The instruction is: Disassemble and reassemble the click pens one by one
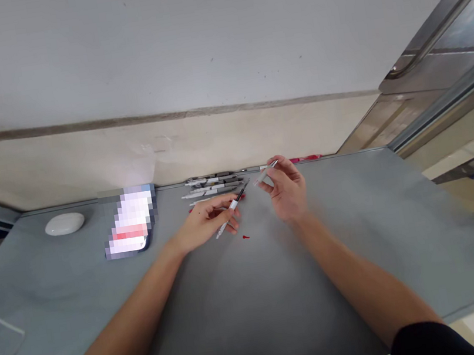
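My left hand [203, 223] is closed on the upper half of a pen [234, 203], whose white clip end points down to the left while a thin dark refill sticks out up to the right. Between the fingertips of my right hand [290, 193] is a pale pen barrel [265, 174] with a silvery tip, held apart from the other half. Just behind my left hand lies a row of several white and grey pens [212, 191], partly covered by its fingers. A small red piece [246, 236] rests on the grey table between my hands.
Left of the pens lies a phone [130, 220] with a lit, blurred screen. Farther left are a white rounded case [64, 223] and a white cable [0, 320]. A red pen [306, 158] lies along the back edge of the table [372, 216], against the wall [214, 142].
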Motion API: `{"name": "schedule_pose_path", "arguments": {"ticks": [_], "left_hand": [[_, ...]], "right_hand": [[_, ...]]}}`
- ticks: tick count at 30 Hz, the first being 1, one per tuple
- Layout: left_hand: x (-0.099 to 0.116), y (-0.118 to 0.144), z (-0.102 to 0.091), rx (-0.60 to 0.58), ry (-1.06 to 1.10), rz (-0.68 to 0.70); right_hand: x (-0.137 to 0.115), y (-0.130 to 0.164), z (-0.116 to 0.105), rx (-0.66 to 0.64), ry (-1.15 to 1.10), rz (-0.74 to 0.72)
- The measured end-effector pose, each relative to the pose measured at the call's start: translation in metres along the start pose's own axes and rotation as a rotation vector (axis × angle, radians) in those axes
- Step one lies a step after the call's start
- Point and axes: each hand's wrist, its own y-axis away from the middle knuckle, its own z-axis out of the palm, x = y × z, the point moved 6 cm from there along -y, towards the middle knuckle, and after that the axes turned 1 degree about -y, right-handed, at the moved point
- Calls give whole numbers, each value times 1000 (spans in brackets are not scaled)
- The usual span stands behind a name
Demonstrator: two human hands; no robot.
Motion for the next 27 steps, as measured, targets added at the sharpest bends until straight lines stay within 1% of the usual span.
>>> {"name": "schedule_pose_path", "arguments": {"ticks": [5,11,13,16,20,23,27], "left_hand": [[7,1,-2,-16,-106,24],[14,2,-1,-28,-182,30],[14,2,-1,-25,-205,19],[14,2,-1,-39,-193,18],[11,2,-1,-38,-201,-1],[9,2,-1,-33,-208,-18],[11,1,0,-37,-187,-13]], "right_hand": [[0,2,-2,55,10,-12],[-1,2,0,16,71,-59],[0,2,0,23,63,-55],[1,2,-1,43,31,-35],[1,3,0,20,54,-26],[2,3,0,34,32,-3],[2,3,0,35,-14,23]]}}
